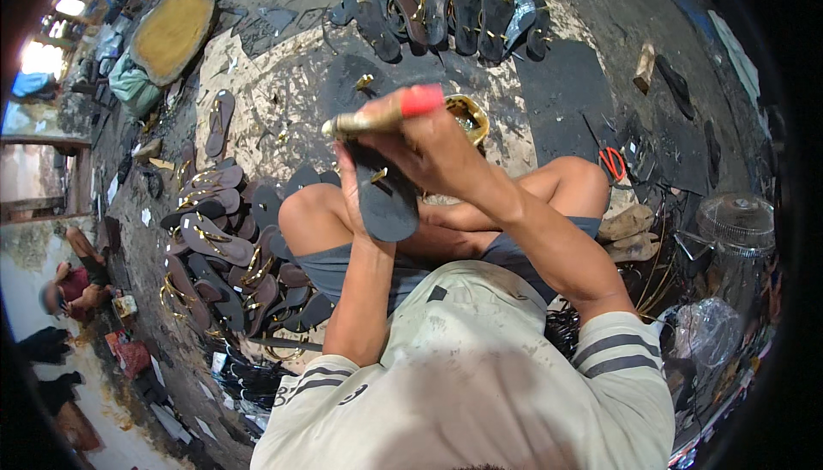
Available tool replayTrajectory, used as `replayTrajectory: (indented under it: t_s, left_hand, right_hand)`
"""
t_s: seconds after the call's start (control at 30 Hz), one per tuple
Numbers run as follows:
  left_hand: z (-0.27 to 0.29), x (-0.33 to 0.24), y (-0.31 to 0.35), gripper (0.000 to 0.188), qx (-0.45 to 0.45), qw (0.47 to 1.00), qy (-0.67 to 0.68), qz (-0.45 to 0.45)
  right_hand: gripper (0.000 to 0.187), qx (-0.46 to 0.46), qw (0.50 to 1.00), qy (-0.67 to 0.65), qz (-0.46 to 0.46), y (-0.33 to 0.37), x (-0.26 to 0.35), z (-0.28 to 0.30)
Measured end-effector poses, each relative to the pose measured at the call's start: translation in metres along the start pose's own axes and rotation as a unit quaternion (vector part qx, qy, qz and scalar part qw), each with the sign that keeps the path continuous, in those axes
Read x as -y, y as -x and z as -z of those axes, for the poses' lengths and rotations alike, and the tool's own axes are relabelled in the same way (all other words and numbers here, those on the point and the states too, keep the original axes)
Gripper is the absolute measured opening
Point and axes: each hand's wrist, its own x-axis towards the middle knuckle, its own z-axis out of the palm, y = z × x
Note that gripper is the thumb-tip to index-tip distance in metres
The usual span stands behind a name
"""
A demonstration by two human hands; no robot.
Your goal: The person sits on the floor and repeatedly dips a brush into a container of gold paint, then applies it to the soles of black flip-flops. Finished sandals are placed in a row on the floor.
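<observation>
My left hand [350, 185] grips a dark sandal sole [393, 215] upright by its left edge, above my crossed legs. Small gold-coloured fittings [380, 176] show on the sole's face. Closed around a thick brush [422, 99] with a red handle end, my right hand [433, 140] is at the sole's upper part. The brush's pale tip points left; whether it touches the sole I cannot tell. Just beyond my right hand sits a yellow-rimmed pot [477, 114] with dark, shiny contents, partly hidden. A dark sheet [347, 80] lies behind the brush.
A row of sandals [467, 15] lies at the far side. Many strapped sandals [214, 243] are heaped left of my knee. Red-handled scissors [612, 164] rest by my right knee, near a fan guard [735, 223]. A flat-topped block [174, 33] stands far left; another person [79, 292] sits leftward.
</observation>
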Motion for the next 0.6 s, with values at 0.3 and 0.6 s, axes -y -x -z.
replayTrajectory:
  t_s: [0.3,0.6]
  left_hand:
    - [0.001,0.000,0.001,0.065,-0.090,0.995,-0.007,0.049]
    - [0.057,0.034,-0.073,0.061,-0.120,0.969,-0.086,0.196]
  right_hand:
    - [0.024,0.053,0.991,0.092,0.078,-0.010,-0.010,0.011]
    - [0.025,-0.055,0.981,0.002,-0.184,0.078,0.039,0.060]
